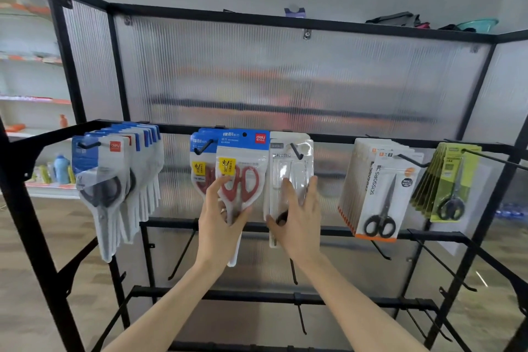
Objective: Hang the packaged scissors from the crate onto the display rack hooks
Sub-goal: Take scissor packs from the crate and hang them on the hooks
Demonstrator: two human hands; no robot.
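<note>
The left hand [220, 217] gripped the red-handled scissors pack [243, 180] beside its hook [204, 147], the right hand [300, 208] lay open on the clear pack [291, 168], so the hang hole could miss that 1 hook and the pack could drop.

The display rack [285, 136] is made of matt black metal, backed by ribbed translucent plastic panels [285, 80]. Below its top bar, the red-handled scissors pack [243, 168] is sealed in glossy clear plastic under what seems a smooth blue card header.
</note>
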